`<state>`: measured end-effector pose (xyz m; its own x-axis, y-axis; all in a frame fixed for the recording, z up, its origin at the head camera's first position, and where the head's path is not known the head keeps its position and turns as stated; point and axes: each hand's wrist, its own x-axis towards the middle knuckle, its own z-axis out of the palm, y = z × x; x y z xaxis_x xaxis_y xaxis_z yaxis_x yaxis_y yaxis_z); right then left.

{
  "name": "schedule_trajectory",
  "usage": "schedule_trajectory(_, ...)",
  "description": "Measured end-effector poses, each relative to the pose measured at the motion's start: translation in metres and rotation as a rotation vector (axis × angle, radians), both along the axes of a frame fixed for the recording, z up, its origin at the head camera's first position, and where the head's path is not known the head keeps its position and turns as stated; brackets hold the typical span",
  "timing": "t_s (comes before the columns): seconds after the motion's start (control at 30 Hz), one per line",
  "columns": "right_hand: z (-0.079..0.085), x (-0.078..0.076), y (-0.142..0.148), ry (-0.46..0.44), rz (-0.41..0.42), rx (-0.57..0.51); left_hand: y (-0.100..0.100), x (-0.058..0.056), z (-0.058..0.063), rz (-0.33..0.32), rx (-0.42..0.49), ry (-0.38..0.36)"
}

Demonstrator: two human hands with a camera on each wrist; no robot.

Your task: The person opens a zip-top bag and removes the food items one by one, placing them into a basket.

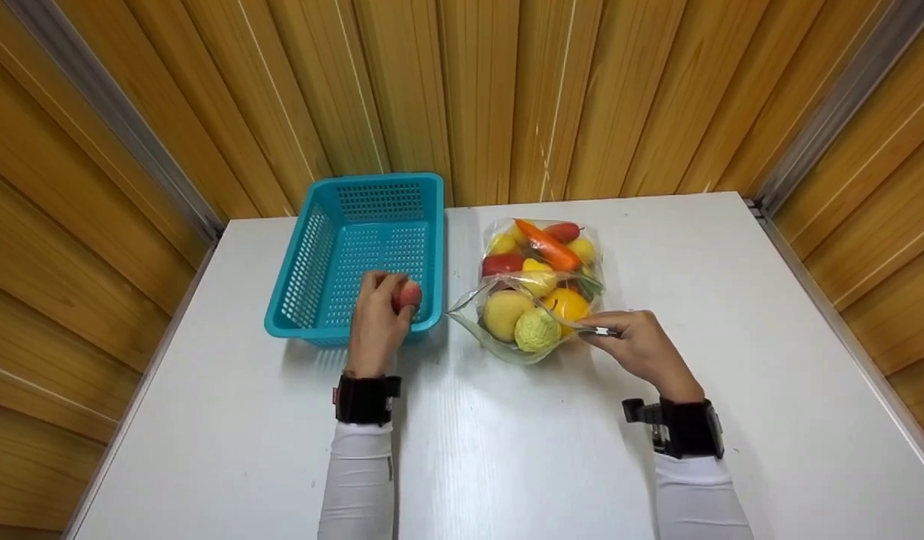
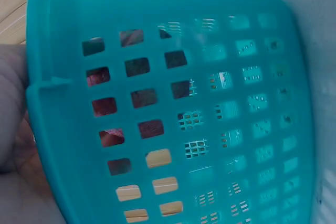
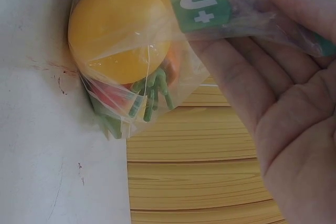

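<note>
My left hand (image 1: 373, 326) holds a pinkish-red round fruit (image 1: 410, 293) over the front right part of a teal plastic basket (image 1: 436, 247). From the left wrist, the basket wall (image 2: 210, 3) hides most of that hand; patches of red show through its holes. On the right, a clear plastic bag (image 1: 499, 350) lies with its mouth spread toward me, full of fruit and vegetables. My right hand (image 1: 646, 351) pinches the right edge of the bag's mouth between thumb and fingers. Close to these fingers, an orange fruit (image 3: 118, 32) shows through the plastic.
Inside the bag are a carrot (image 1: 548, 246), a cabbage-like green ball (image 1: 537, 331), a yellow-tan round fruit (image 1: 505, 315) and several others. Basket and bag stand side by side on a white table (image 1: 462, 465). Wood-look panels (image 1: 477, 97) rise behind the table.
</note>
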<state>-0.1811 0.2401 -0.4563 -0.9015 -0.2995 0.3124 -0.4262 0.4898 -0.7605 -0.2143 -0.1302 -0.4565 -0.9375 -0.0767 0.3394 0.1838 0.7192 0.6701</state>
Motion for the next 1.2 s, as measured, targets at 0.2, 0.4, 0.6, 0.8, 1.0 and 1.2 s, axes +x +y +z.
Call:
schedule_trajectory(0.2,0.0017,0.0018,-0.0016,0.026,0.007,0.005,-0.0006,-0.001,0.0008,0.023,-0.101,-0.058)
schedule_trajectory(0.4,0.0012,0.0016,-0.002,0.043,0.004,0.019,-0.002,-0.0015,-0.0023,-0.036,-0.214,-0.055)
schedule_trajectory(0.6,0.0001,0.0004,-0.0022,0.049,0.004,0.011,-0.0018,0.0024,-0.0007,-0.072,-0.316,-0.08)
schedule_trajectory(0.8,-0.0004,-0.0003,-0.0015,0.081,0.011,0.02,-0.0008,0.0012,-0.001,-0.091,-0.339,-0.124)
schedule_trajectory(1.0,0.0012,0.0003,-0.0026,0.065,0.005,0.029,-0.0003,0.0021,-0.0012,-0.091,-0.31,-0.123)
schedule_trajectory(1.2,0.0029,0.002,-0.003,0.054,0.001,0.029,0.0012,0.0034,0.0012,-0.109,-0.299,-0.085)
